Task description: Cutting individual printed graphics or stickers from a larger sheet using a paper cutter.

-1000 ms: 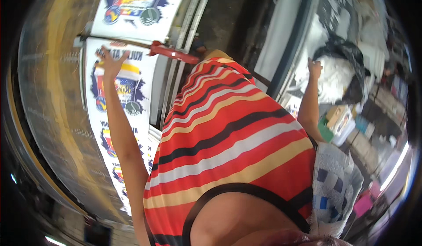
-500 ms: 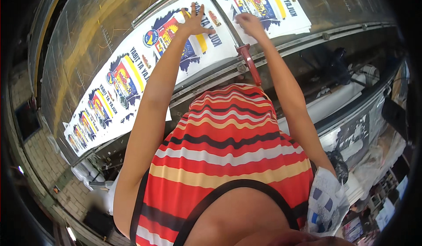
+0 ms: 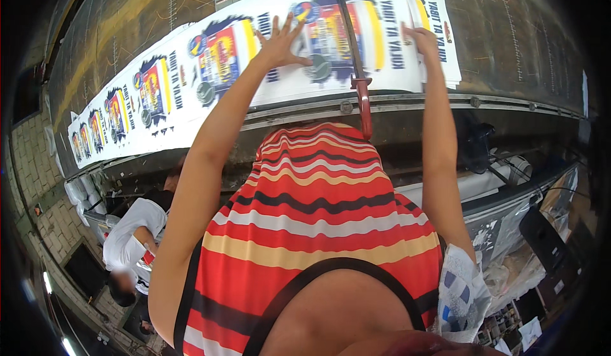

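Note:
A long white printed sheet (image 3: 285,87) with repeated colourful designs runs across the work table, passing under a dark straight metal bar with a red handle (image 3: 364,109). My left hand (image 3: 280,47) lies on the sheet left of the bar, fingers spread. To the bar's right, my right hand (image 3: 425,41) pinches the sheet's right end, its fingertips closed at the edge. Beneath that end lies another printed sheet (image 3: 450,71), showing at the right. The printing near the bar is blurred by motion.
The dark, scratched table (image 3: 503,44) has a metal rail (image 3: 509,106) along its near edge. Below it at right are a pale roll (image 3: 468,190) and plastic wrapping. A person in a white shirt (image 3: 137,225) bends at the lower left.
My right hand has moved right with the sheet's end, drawing the sheet further past the bar. My left hand stays spread on it. A bending person now shows at lower left.

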The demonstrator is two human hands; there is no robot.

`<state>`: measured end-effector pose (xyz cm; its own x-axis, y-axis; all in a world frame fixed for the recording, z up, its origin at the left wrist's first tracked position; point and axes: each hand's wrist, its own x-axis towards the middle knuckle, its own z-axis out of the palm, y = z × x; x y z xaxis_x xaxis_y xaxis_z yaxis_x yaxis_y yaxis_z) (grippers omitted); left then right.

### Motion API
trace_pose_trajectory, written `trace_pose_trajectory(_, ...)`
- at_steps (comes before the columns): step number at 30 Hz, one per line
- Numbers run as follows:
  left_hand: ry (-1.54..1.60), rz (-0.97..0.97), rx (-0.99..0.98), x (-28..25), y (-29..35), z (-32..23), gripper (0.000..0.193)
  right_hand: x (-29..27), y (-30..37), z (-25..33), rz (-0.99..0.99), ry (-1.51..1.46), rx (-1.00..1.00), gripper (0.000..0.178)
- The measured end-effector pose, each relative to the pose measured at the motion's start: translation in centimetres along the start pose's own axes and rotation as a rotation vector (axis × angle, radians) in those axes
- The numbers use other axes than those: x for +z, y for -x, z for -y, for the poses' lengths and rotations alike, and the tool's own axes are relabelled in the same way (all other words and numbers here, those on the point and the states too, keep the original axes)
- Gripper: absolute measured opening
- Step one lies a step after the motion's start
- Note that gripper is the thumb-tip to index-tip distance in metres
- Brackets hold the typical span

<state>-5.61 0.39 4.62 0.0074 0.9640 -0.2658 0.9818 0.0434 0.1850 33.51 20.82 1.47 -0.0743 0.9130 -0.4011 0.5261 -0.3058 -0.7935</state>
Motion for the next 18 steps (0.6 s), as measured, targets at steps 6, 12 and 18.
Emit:
trace_pose_trajectory(6,0.022,0.025,0.009,-0.8,-1.2,0.1,0.136,-9.6,-2.1,-2.5,-0.257,0.279,-0.023,0.044)
trace_pose_trajectory(12,-0.01,0.024,-0.005,-1.1,-1.3,0.5,0.136,-4.4,8.7,6.5,-0.485,0.246,-0.352,0.051)
trace_pose_trajectory(18,0.004,-0.039,0.016,-0.5,-1.5,1.3,0.136,4.4,33.2,15.2,0.093,0.172,-0.315,0.064)
